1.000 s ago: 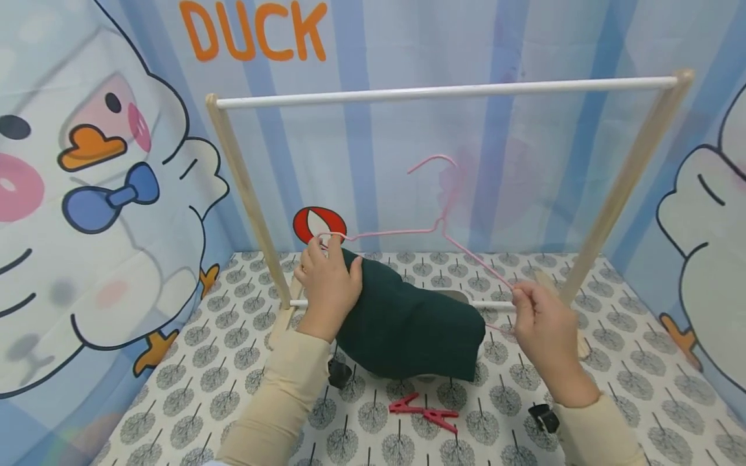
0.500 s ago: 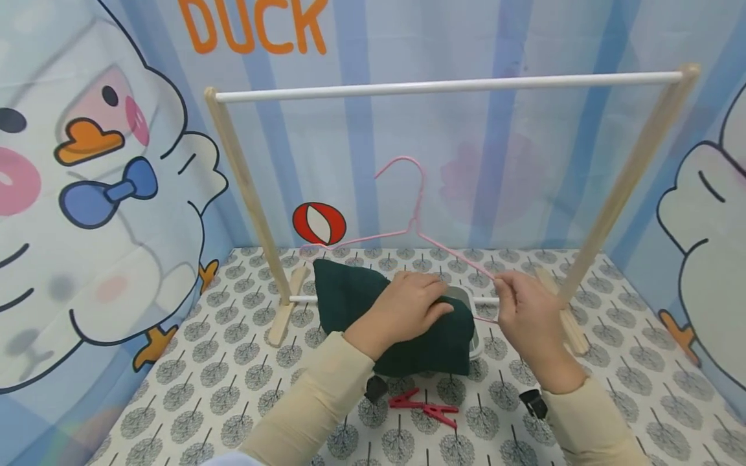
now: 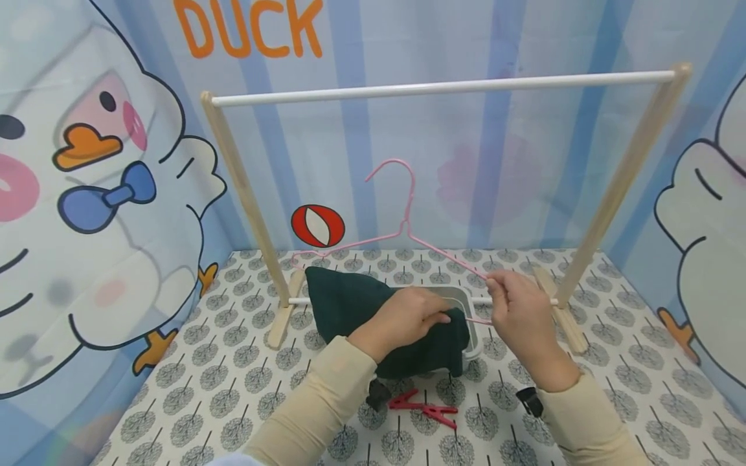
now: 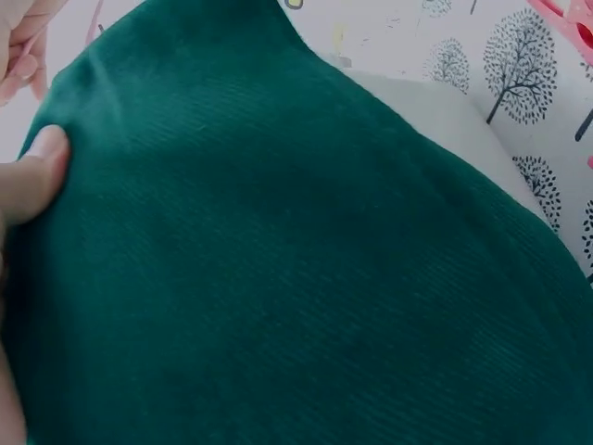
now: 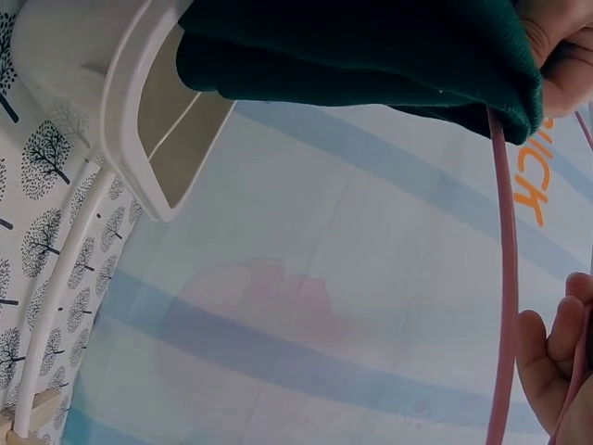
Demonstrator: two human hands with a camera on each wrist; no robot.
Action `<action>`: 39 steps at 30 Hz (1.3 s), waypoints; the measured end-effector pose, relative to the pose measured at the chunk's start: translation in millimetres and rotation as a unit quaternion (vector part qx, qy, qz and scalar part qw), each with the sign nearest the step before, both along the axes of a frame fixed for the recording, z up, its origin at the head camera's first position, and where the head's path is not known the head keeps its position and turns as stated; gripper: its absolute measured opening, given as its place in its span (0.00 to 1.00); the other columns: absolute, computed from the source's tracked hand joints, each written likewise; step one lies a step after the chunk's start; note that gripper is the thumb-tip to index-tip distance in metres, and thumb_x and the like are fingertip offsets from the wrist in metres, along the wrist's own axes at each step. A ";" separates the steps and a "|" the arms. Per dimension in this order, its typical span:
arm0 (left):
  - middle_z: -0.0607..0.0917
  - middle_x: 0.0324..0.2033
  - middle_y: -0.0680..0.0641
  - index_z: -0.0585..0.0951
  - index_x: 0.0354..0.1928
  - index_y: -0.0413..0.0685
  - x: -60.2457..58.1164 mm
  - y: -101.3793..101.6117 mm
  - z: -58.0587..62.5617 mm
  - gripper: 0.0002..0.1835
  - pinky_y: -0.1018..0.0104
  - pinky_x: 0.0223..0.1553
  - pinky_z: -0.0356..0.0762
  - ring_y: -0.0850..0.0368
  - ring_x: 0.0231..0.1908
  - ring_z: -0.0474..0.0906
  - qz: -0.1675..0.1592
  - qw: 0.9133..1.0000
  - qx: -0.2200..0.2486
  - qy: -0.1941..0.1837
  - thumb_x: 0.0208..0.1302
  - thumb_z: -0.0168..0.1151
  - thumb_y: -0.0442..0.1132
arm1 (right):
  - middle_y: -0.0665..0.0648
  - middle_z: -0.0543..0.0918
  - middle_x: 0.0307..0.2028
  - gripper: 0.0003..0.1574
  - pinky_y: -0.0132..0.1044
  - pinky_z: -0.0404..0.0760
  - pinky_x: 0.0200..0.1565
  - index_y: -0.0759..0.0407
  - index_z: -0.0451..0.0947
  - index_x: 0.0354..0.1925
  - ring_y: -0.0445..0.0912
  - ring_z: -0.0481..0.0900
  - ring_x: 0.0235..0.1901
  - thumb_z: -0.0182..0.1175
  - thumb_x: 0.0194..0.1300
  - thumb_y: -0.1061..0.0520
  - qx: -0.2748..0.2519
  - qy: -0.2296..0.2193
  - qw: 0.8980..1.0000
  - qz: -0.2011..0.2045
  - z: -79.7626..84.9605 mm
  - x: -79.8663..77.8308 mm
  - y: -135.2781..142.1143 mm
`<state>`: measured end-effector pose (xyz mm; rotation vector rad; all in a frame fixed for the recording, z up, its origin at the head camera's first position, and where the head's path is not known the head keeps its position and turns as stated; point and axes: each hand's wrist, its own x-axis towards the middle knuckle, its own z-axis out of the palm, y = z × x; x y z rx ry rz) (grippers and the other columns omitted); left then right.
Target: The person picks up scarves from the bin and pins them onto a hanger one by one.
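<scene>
A pink clothes hanger is held up in the head view, its hook pointing upward. My right hand grips its right end. A dark green cloth hangs folded over the hanger's lower bar. My left hand lies across the cloth and pinches its upper fold right of centre, the thumb on top in the left wrist view. From beneath the cloth the lower bar comes out toward my right hand in the right wrist view. Part of that bar is hidden by the fabric.
A white plastic basin stands behind the cloth, partly covered by it. A drying rack with a white top rail and wooden posts spans the table. Red clothespins lie in front on the tree-patterned tablecloth.
My left hand has left the hanger's left end and moved right onto the cloth, pinching its fold. The hanger has shifted left and slightly tilted, with my right hand still gripping it.
</scene>
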<state>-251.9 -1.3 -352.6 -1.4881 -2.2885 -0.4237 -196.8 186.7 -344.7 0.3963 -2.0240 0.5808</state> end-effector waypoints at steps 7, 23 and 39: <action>0.86 0.33 0.49 0.83 0.39 0.43 -2.1 -3.4 1.7 0.06 0.70 0.46 0.76 0.58 0.36 0.81 -0.012 0.994 0.103 0.043 0.59 0.61 0.32 | 0.63 0.79 0.23 0.03 0.42 0.73 0.22 0.71 0.76 0.33 0.50 0.73 0.20 0.60 0.56 0.71 0.001 -0.015 1.000 0.001 2.6 -2.3 -2.2; 0.84 0.31 0.44 0.82 0.35 0.39 1.7 -8.9 20.2 0.08 0.71 0.44 0.77 0.56 0.34 0.80 -0.120 0.950 0.289 0.019 0.57 0.57 0.23 | 0.62 0.77 0.22 0.03 0.44 0.71 0.23 0.71 0.76 0.34 0.51 0.70 0.19 0.57 0.61 0.69 -0.004 -0.046 0.999 -0.023 9.8 -6.4 -9.2; 0.84 0.42 0.49 0.82 0.44 0.45 14.6 -10.4 10.0 0.11 0.68 0.56 0.69 0.59 0.47 0.78 -0.096 0.984 0.087 0.126 0.59 0.64 0.40 | 0.65 0.78 0.21 0.05 0.41 0.68 0.18 0.73 0.76 0.33 0.53 0.71 0.16 0.56 0.62 0.69 -0.058 -0.047 0.996 -0.047 25.7 -10.3 2.6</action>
